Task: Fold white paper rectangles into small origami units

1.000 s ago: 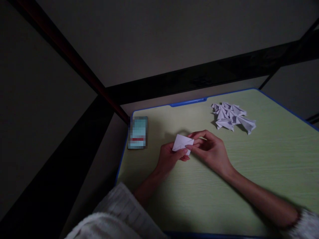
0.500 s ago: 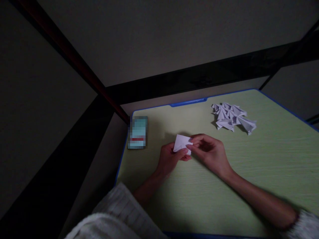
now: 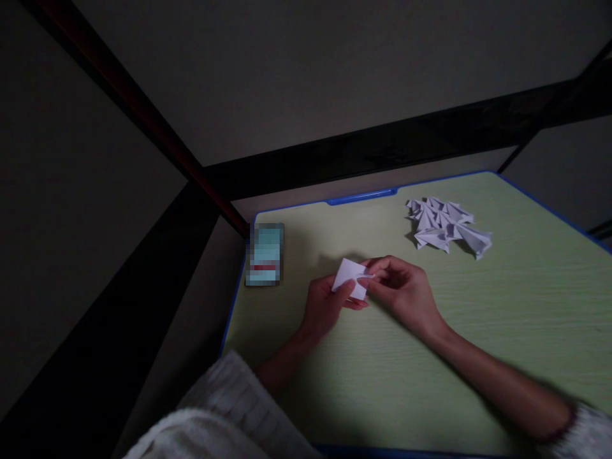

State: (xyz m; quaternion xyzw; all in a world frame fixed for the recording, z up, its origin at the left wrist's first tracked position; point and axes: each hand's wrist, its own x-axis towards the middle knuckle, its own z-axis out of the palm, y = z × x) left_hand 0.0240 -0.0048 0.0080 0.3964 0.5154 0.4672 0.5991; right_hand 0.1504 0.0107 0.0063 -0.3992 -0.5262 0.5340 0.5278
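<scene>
A small white folded paper (image 3: pixel 350 275) is held between both hands just above a light green table (image 3: pixel 502 319). My left hand (image 3: pixel 325 306) pinches its lower left side with thumb on top. My right hand (image 3: pixel 401 290) grips its right edge, fingers curled over a fold. Both sleeves are white and fuzzy.
A pile of several folded white paper pieces (image 3: pixel 444 226) lies at the back right of the table. A phone with a lit, blurred screen (image 3: pixel 264 254) rests at the back left corner. The table has a blue rim (image 3: pixel 361 196); dark bars and floor surround it.
My right hand's fingers have curled in over the paper's right edge, folding it a little; the paper looks narrower than a second ago. My left hand has hardly moved.
</scene>
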